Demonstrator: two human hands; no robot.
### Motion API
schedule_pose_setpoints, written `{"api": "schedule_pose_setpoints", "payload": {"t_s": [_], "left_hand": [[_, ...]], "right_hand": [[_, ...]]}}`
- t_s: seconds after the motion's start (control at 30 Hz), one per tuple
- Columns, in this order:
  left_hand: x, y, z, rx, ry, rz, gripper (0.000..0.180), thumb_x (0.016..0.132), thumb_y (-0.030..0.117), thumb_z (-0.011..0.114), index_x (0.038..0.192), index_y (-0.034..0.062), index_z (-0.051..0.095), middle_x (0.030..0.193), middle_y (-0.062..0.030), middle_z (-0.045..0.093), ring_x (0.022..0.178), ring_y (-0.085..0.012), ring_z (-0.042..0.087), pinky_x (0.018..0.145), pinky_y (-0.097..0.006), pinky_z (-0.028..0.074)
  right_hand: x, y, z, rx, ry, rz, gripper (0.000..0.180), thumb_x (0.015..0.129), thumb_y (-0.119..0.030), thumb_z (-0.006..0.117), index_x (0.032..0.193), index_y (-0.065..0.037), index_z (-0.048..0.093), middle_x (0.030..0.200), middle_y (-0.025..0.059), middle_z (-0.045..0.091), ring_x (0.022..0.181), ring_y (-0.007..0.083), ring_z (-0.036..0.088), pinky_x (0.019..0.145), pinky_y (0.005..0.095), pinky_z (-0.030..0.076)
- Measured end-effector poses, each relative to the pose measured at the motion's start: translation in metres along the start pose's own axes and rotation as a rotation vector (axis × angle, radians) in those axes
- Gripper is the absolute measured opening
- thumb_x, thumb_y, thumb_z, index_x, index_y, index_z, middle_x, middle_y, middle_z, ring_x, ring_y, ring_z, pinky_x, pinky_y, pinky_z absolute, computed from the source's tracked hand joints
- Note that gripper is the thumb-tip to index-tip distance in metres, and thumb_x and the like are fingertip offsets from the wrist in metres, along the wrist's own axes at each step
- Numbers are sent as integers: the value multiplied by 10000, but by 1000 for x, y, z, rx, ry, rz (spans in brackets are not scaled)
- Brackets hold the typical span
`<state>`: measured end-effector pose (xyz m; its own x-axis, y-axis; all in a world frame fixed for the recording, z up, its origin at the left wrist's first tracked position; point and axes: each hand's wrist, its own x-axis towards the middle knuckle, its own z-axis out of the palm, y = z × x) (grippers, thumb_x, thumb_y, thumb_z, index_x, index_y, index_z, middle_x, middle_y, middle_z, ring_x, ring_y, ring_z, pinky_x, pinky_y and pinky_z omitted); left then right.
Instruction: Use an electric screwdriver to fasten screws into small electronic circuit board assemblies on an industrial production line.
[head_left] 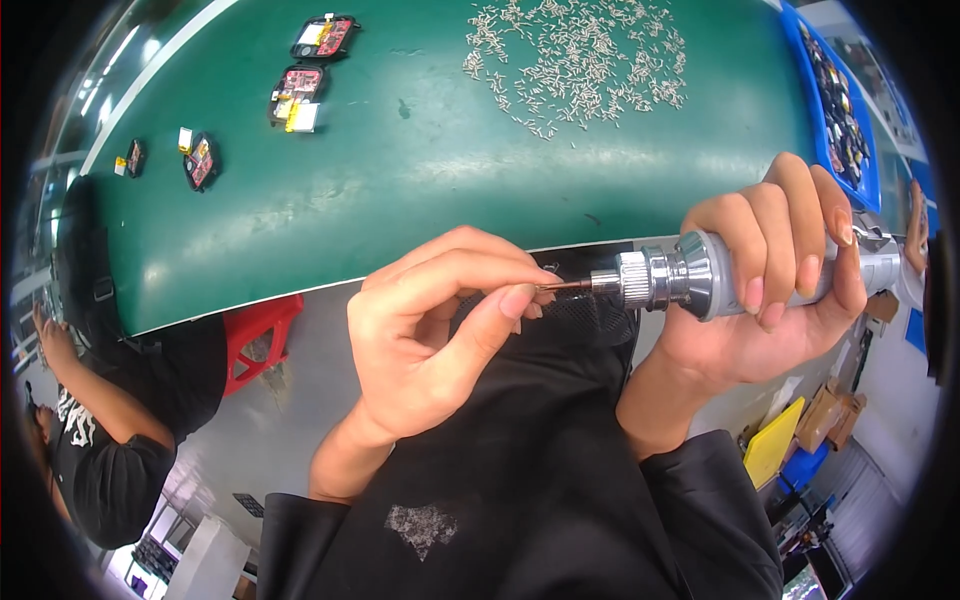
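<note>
My right hand [775, 260] is wrapped round a grey and silver electric screwdriver [655, 279], held level with its bit toward the left. At the bit's tip, the thumb and forefinger of my left hand [430, 330] are pinched together. A small metal piece, perhaps a screw, shows between those fingertips, mostly hidden. Both hands are in front of the table's near edge, above my lap. Beyond them, a wide scatter of small silver screws [590, 60] lies on the green table [400, 190].
At the far left of the table are opened black housings with red circuit boards [298, 95] and battery packs. A blue bin [850, 185] of black parts stands at the right edge. Another person [110, 430] sits at the left, near a red stool [262, 335].
</note>
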<state>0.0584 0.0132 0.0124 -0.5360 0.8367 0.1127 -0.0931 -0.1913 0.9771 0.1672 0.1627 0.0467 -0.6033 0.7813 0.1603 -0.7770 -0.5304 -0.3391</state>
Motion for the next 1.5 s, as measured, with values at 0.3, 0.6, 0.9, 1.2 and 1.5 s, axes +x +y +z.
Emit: {"api": "schedule_pose_setpoints", "payload": {"t_s": [0.3, 0.6, 0.9, 1.2, 1.5], "left_hand": [[-2, 0, 2, -21, 17, -28, 111, 871, -35, 550, 893, -101, 636, 838, -186, 620, 675, -182, 604, 568, -258, 496], [-3, -6, 7, 236, 88, 125, 199, 753, -158, 618, 926, -72, 666, 837, -149, 656, 688, -169, 630, 614, -251, 510], [4, 3, 16, 323, 51, 68, 162, 793, -131, 594, 922, -63, 667, 849, -146, 661, 680, -171, 632, 616, -267, 523], [29, 10, 35, 357, -33, 79, 157, 800, -111, 599, 937, -69, 663, 868, -159, 659, 704, -175, 649, 619, -258, 531], [96, 36, 71, 814, -220, 445, 280, 706, -93, 680, 971, -43, 606, 889, -140, 656, 709, -260, 630, 628, -309, 506]], "right_hand": [[-2, 0, -2, -2, 2, -18, 133, 789, -122, 595, 848, -72, 488, 647, 6, 452, 434, 84, 437, 494, 248, 392], [-1, 3, -8, -37, -15, -45, 140, 809, -137, 576, 870, -62, 475, 655, 12, 442, 437, 85, 418, 500, 245, 384], [1, -6, -16, -64, 33, -82, 159, 901, -225, 436, 874, -74, 482, 660, 33, 439, 421, 111, 362, 464, 285, 369], [9, -25, -18, 46, 160, -175, 133, 887, -185, 450, 835, -63, 458, 619, 28, 425, 401, 109, 366, 453, 276, 368], [27, -75, -50, 113, 216, -345, 130, 888, -185, 455, 833, -68, 464, 618, 27, 428, 410, 109, 366, 456, 276, 364]]}}
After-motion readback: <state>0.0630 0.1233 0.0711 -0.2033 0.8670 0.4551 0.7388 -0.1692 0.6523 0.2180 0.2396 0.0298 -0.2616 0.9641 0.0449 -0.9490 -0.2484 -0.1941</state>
